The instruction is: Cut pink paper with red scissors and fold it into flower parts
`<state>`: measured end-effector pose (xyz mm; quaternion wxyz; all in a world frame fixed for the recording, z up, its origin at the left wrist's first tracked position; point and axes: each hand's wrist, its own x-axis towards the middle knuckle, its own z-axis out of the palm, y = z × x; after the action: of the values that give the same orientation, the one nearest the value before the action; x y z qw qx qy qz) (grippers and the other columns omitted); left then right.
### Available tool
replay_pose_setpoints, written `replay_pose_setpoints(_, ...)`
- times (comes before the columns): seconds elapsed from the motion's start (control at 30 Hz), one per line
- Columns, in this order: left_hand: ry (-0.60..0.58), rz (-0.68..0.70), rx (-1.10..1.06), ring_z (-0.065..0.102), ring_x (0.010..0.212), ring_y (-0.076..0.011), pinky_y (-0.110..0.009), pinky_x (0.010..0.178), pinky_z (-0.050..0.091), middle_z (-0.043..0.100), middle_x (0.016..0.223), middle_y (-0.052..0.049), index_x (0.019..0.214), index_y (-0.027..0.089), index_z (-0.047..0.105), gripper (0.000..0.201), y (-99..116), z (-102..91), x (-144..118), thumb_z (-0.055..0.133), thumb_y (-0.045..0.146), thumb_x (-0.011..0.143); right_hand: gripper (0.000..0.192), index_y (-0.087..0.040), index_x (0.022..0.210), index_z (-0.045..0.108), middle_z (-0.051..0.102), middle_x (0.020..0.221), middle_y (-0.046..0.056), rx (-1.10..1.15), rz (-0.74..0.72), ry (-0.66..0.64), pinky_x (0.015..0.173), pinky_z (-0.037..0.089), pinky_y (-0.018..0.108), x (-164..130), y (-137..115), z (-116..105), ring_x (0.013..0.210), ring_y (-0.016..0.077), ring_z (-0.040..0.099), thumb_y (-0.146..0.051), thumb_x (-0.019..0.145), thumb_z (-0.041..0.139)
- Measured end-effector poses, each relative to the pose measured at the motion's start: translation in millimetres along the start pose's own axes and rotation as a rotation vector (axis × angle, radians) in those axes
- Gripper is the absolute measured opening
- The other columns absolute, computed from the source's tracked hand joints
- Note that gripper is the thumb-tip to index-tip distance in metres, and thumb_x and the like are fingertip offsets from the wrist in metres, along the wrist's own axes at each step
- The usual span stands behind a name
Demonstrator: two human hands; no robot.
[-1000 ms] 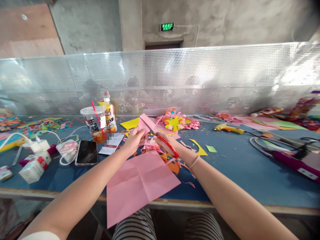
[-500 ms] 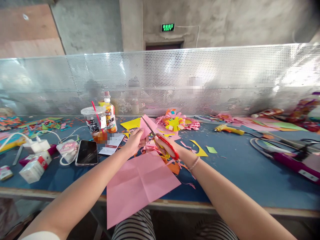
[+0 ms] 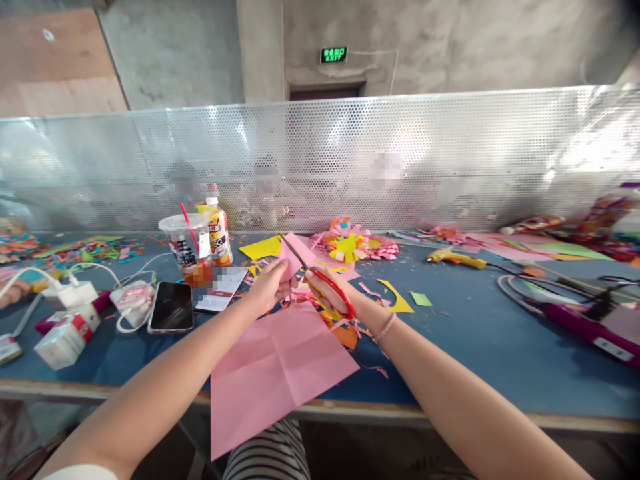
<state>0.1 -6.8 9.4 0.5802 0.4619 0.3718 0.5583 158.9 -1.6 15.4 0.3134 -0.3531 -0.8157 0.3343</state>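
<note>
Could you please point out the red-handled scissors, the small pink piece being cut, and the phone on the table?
red-handled scissors (image 3: 336,292), head view, on the red handle loop in the right hand.
small pink piece (image 3: 291,257), head view, on its middle above the left hand's fingers.
phone (image 3: 173,306), head view, middle of its dark screen.

Green sign (image 3: 334,54) above door: "EXIT".

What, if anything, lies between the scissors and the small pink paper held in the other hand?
Nothing visible does. The right hand holds the red scissors, and their blades already meet the small pink paper pinched in the left hand. The big pink sheet lies below on the table, out of the way.
</note>
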Motion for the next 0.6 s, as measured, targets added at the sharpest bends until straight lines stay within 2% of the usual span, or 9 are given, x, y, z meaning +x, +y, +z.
replay_pose_setpoints(0.27, 0.03, -0.019, -0.018, 0.053, 0.044, -0.0088, -0.017, 0.041, 0.038, 0.053, 0.052, 0.003, 0.072, 0.019, 0.04, 0.019, 0.8, 2.0, -1.3, 0.053, 0.033, 0.072, 0.033, -0.019, 0.065, 0.036, 0.039, 0.044, -0.006, 0.055, 0.066, -0.023, 0.032, 0.028, 0.018, -2.4, -4.6, 1.3, 0.031, 0.0054, 0.035, -0.047, 0.081, 0.034)
replay_pose_setpoints(0.47, -0.019, -0.091, -0.027, 0.05, 0.039, -0.009, -0.017, 0.037, 0.035, 0.052, 0.051, 0.004, 0.074, 0.019, 0.041, 0.021, -1.4, 4.4, -1.7, 0.057, 0.033, 0.069, 0.036, -0.019, 0.058, 0.032, 0.037, 0.041, -0.006, 0.089, -0.002, -0.053, 0.036, 0.031, 0.019, -3.7, -4.8, -0.3, 0.033, 0.0054, 0.035, -0.048, 0.081, 0.034)
replay_pose_setpoints(0.6, -0.012, -0.086, -0.052, 0.049, 0.037, -0.0087, -0.015, 0.035, 0.03, 0.047, 0.047, 0.006, 0.071, 0.019, 0.038, 0.023, -0.4, 5.4, -2.3, 0.057, 0.031, 0.069, 0.035, -0.019, 0.062, 0.035, 0.038, 0.04, -0.007, 0.095, 0.022, -0.013, 0.036, 0.029, 0.019, -2.2, -3.7, -0.8, 0.033, 0.0056, 0.034, -0.05, 0.078, 0.037)
